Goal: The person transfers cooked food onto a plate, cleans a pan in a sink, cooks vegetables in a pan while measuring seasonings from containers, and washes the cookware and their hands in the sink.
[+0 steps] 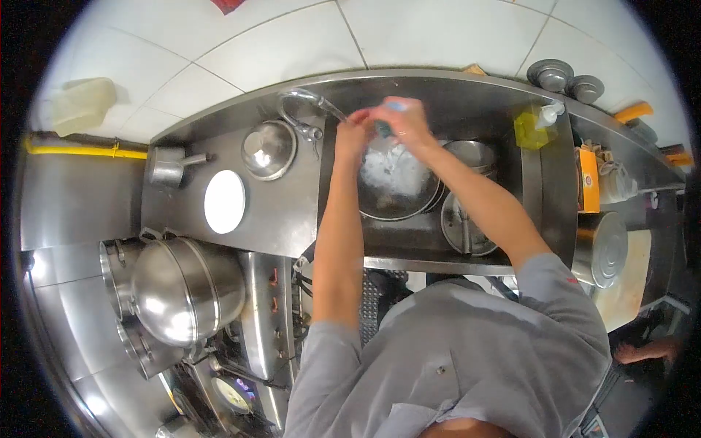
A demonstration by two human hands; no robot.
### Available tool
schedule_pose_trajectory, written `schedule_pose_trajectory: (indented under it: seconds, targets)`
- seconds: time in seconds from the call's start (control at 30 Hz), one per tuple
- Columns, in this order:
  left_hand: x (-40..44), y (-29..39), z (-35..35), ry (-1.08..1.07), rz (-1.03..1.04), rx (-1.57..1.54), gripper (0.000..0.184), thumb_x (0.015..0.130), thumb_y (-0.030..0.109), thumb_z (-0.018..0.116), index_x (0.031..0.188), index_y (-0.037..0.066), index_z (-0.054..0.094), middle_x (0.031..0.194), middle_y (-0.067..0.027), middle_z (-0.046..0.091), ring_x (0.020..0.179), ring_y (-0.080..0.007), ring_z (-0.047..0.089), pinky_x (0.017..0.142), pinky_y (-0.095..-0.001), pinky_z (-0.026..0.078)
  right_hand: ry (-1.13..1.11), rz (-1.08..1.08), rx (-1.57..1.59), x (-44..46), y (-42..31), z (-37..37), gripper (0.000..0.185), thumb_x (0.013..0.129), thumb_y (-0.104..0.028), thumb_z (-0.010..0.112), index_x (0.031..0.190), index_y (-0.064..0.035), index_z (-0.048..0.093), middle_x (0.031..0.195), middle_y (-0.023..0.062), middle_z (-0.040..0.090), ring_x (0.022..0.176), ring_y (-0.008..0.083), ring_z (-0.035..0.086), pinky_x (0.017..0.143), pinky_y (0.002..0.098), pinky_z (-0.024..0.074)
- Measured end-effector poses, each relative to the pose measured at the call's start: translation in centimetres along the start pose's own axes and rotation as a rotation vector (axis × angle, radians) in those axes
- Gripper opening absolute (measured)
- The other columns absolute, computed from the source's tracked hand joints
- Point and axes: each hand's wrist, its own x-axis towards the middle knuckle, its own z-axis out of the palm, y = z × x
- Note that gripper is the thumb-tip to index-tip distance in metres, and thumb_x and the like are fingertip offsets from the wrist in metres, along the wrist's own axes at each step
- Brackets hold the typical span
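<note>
Both hands meet over the sink, just past the end of the tap spout. My left hand is closed, its fingertips close to the right hand; what it grips is too small to make out. My right hand is smeared by motion and closed around a dark green scrubbing sponge. Below them lies a wide dark pan with white suds in it. To its right in the sink are a metal pot and a round lid.
Left of the sink, the steel counter holds a metal bowl, a white plate and a small saucepan. Large steel pots stand near the stove. On the right are a yellow-green container, an orange box and another person's arm.
</note>
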Motion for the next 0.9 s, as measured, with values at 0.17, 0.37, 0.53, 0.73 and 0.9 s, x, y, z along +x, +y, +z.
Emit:
schedule_pose_trajectory:
  seconds: [0.17, 0.37, 0.53, 0.73, 0.9]
  targets:
    - [-0.8, 4.2, -0.3, -0.104, 0.073, 0.615, 0.029, 0.089, 0.026, 0.057, 0.103, 0.002, 0.067, 0.083, -0.0102, 0.069, 0.074, -0.0156, 0.064, 0.067, -0.0287, 0.049, -0.021, -0.051, -0.349, 0.4, 11.3, -7.1, 0.036, 0.077, -0.034, 0.073, 0.103, -0.0084, 0.070, 0.086, 0.0012, 0.065, 0.074, 0.0118, 0.056, 0.066, 0.0276, 0.0468]
    - [-10.6, -2.3, -12.1, -0.301, 0.010, 1.506, 0.035, 0.082, 0.037, 0.065, 0.100, 0.007, 0.069, 0.092, -0.0180, 0.068, 0.087, -0.0354, 0.064, 0.078, -0.0412, 0.050, -0.102, 0.094, -0.352, -1.8, 11.3, -7.6, 0.050, 0.076, -0.028, 0.072, 0.122, -0.0109, 0.061, 0.106, 0.0070, 0.065, 0.090, 0.0155, 0.059, 0.077, 0.0280, 0.0462]
    - [-18.1, -2.9, -14.4, -0.119, -0.142, 1.629, 0.046, 0.074, 0.042, 0.069, 0.099, 0.002, 0.067, 0.088, -0.0206, 0.067, 0.083, -0.0357, 0.064, 0.076, -0.0413, 0.050, -0.006, 0.105, -0.396, -5.7, 12.3, -10.9, 0.049, 0.074, -0.022, 0.071, 0.120, -0.0077, 0.061, 0.104, 0.0081, 0.066, 0.094, 0.0195, 0.062, 0.083, 0.0307, 0.0469]
    - [-16.3, 0.2, -12.5, -0.430, -0.547, 1.292, 0.051, 0.067, 0.036, 0.065, 0.098, -0.006, 0.065, 0.095, -0.0261, 0.066, 0.086, -0.0404, 0.064, 0.079, -0.0400, 0.052, -0.034, 0.022, -0.435, -11.2, 12.4, -13.1, 0.044, 0.067, -0.021, 0.072, 0.108, -0.0054, 0.065, 0.102, 0.0100, 0.067, 0.095, 0.0250, 0.063, 0.084, 0.0328, 0.0482]
    - [-17.4, 7.5, -10.5, -0.439, -0.151, 1.703, 0.032, 0.081, 0.027, 0.060, 0.099, 0.001, 0.060, 0.091, -0.0224, 0.066, 0.083, -0.0435, 0.063, 0.074, -0.0478, 0.052, -0.382, 0.020, -1.081, -15.6, 11.4, -9.8, 0.032, 0.062, -0.020, 0.068, 0.091, -0.0064, 0.069, 0.098, 0.0140, 0.066, 0.094, 0.0332, 0.062, 0.085, 0.0405, 0.0494]
